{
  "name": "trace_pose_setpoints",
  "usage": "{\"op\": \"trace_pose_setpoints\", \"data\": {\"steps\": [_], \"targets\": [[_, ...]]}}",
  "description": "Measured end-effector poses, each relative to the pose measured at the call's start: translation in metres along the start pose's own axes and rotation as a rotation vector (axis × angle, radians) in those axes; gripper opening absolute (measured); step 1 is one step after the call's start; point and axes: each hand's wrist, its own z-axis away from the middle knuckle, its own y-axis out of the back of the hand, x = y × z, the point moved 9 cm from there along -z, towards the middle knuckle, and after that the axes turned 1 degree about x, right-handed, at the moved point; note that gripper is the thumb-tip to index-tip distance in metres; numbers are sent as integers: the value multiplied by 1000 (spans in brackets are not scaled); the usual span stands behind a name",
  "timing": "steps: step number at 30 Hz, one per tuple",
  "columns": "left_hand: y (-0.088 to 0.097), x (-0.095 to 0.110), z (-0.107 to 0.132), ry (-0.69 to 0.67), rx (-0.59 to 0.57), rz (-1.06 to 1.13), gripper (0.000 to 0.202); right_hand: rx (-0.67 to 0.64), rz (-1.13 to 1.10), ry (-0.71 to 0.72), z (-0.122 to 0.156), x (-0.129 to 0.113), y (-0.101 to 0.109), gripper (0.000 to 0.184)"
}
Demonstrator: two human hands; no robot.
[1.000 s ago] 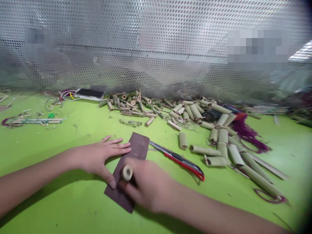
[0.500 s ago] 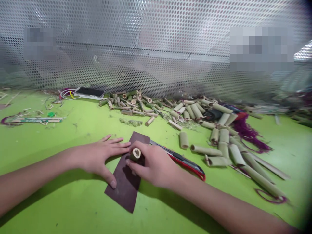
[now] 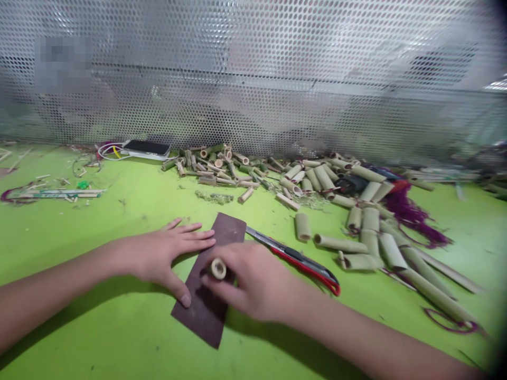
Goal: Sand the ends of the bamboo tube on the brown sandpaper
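A dark brown sheet of sandpaper (image 3: 206,311) lies on the green table (image 3: 119,327). My left hand (image 3: 164,256) rests flat on its left edge, fingers spread, thumb pressing the sheet. My right hand (image 3: 253,279) is closed round a short bamboo tube (image 3: 218,268), held upright with its lower end on the sandpaper; the hollow top end faces the camera.
A red and black utility knife (image 3: 301,258) lies just right of my right hand. Several cut bamboo tubes (image 3: 356,237) are scattered at right and in a pile (image 3: 222,169) by the perforated metal wall (image 3: 253,79). A phone (image 3: 146,149) with cables lies at back left.
My right hand slid the bamboo tube up the sandpaper, then back down toward me. My left hand stayed flat on the sheet.
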Motion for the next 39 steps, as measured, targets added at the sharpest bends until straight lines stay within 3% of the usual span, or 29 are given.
{"op": "trace_pose_setpoints", "data": {"steps": [3,8,13,17,22,25,27,31,34,36,39], "targets": [[-1,-1,1,36,-18,7,117,87,-14,-95,-1,8,9,18],[1,2,2,9,2,-21,114,-98,-125,57,2,-12,-11,13],[-1,-1,1,22,2,-14,117,93,-83,-85,-1,4,2,8],[-1,-1,0,13,4,-26,117,-64,-143,37,-1,-8,-14,11],[-2,-3,2,50,-11,-25,116,124,-42,-61,-5,9,5,11],[-2,-3,2,42,-5,-41,113,-38,-132,74,-4,-7,-10,14],[-1,-3,2,36,5,-45,114,-91,-122,77,-3,-9,-14,18],[-2,-4,3,74,-10,-35,121,101,-46,-12,-3,1,6,12],[-2,-4,4,86,-13,-34,118,-50,-199,79,-2,-9,-6,15],[-2,-4,4,87,-5,-24,118,-126,-226,47,-2,-8,-12,23],[-3,-6,4,85,-2,-13,120,34,-112,-59,-5,4,2,20]]}}
